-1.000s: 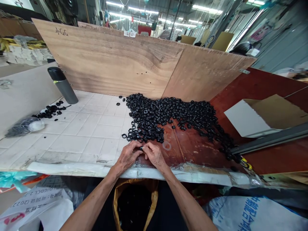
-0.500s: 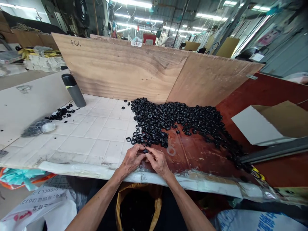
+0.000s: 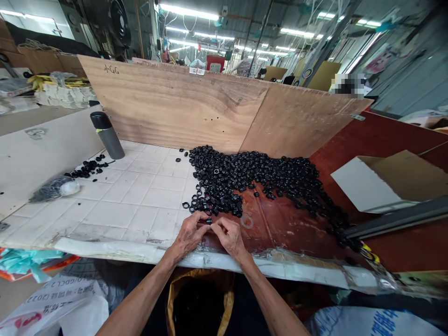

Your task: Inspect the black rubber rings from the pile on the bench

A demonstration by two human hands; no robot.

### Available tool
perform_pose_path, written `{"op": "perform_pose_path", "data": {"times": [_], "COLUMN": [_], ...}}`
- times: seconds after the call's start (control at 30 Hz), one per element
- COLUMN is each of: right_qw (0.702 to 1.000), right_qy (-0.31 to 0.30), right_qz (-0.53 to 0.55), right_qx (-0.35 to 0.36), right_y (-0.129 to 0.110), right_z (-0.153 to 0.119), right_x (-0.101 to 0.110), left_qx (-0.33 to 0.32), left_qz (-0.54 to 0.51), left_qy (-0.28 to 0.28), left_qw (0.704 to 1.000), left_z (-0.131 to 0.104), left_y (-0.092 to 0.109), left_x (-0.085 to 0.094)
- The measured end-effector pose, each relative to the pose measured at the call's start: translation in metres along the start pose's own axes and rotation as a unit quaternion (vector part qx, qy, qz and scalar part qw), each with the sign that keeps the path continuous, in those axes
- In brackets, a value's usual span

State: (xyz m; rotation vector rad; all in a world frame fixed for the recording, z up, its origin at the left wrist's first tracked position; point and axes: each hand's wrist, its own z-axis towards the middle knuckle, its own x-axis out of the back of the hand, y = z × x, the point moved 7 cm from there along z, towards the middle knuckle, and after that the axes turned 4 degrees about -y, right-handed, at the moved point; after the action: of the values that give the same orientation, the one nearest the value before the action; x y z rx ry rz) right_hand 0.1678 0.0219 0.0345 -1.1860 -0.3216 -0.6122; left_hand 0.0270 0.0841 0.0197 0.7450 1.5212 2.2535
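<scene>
Currently, the left hand is pinching a small black part between thumb and fingers above the near edge of the work surface, while the right hand is bending its fingers inward right beside that part, its own grip on it being impossible to confirm. A heap of black rings is lying just beyond both hands, spreading along the base of the wooden board and trailing to the right, and an open yellow-rimmed bag is sitting below the edge, between the forearms.
</scene>
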Motion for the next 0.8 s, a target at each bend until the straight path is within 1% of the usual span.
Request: {"op": "perform_pose_path", "data": {"times": [0.13,0.23,0.33,0.4,0.47,0.57,0.63,0.67,0.7,0.73,0.77,0.8], "right_qw": [0.999,0.996,0.989,0.985,0.975,0.946,0.932,0.935,0.947,0.963,0.979,0.989], "right_qy": [-0.009,-0.003,-0.015,-0.012,0.003,0.015,-0.026,-0.048,-0.061,-0.05,-0.018,0.026], "right_qz": [0.04,0.073,0.123,0.138,0.165,0.234,0.252,0.235,0.2,0.149,0.089,0.03], "right_qx": [-0.006,-0.041,-0.077,-0.105,-0.146,-0.225,-0.26,-0.26,-0.245,-0.217,-0.18,-0.139], "right_y": [0.0,0.008,0.011,0.009,0.006,0.006,0.007,0.008,0.008,0.009,0.009,0.008], "right_z": [0.001,0.001,-0.001,-0.006,-0.016,-0.04,-0.051,-0.053,-0.051,-0.045,-0.037,-0.028], "right_x": [0.0,0.001,-0.004,-0.008,-0.013,-0.021,-0.027,-0.027,-0.025,-0.019,-0.01,-0.001], "left_qx": [0.005,0.017,0.009,-0.013,-0.041,-0.072,-0.055,-0.033,-0.003,0.027,0.051,0.065], "left_qz": [-0.025,-0.036,-0.014,0.021,0.061,0.103,0.123,0.132,0.14,0.151,0.165,0.187], "left_qy": [-0.011,-0.019,-0.032,-0.04,-0.053,-0.075,-0.101,-0.13,-0.166,-0.194,-0.205,-0.187], "left_qw": [1.0,0.999,0.999,0.999,0.996,0.989,0.986,0.982,0.976,0.969,0.963,0.962], "left_z": [0.001,0.002,0.003,0.002,-0.005,-0.025,-0.038,-0.043,-0.046,-0.046,-0.043,-0.035], "left_y": [0.002,0.002,0.003,0.007,0.016,0.035,0.044,0.045,0.043,0.04,0.036,0.032], "left_x": [-0.002,-0.002,-0.003,-0.004,-0.006,-0.008,-0.007,-0.007,-0.008,-0.009,-0.008,-0.006]}}
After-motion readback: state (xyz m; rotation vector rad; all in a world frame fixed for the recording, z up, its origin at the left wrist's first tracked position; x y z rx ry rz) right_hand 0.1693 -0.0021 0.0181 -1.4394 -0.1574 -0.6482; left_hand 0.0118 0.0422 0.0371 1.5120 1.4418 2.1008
